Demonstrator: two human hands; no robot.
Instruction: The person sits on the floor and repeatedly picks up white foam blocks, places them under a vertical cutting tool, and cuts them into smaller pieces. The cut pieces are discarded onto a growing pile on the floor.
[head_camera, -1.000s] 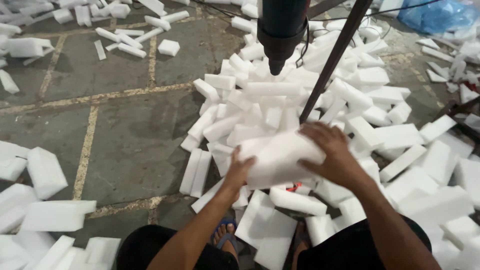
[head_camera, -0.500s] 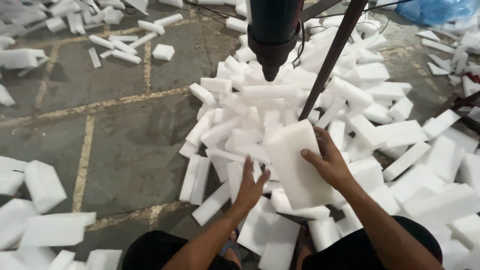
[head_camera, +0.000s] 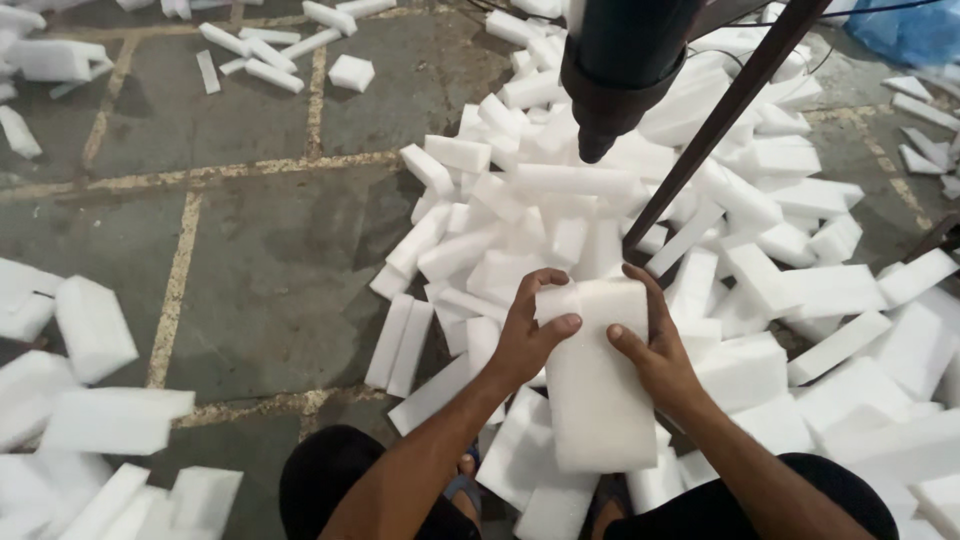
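- Head view: the left hand (head_camera: 528, 335) and the right hand (head_camera: 655, 350) both grip a white foam block (head_camera: 597, 385) near its top edge, fingers curled over the far side and thumbs pressed on the near face.
- The block stands nearly upright between the knees, its long side running toward the body, just below the dark nozzle (head_camera: 620, 70) that hangs overhead beside a slanted metal rod (head_camera: 720, 120).
- A second ago the block lay flat under the right hand alone; half a second ago it was tipping up, the left hand open beside it. Now the left hand has closed on it, so the piece is steadied by both hands.
- A heap of foam pieces (head_camera: 560, 210) covers the stone floor (head_camera: 270, 240) behind.
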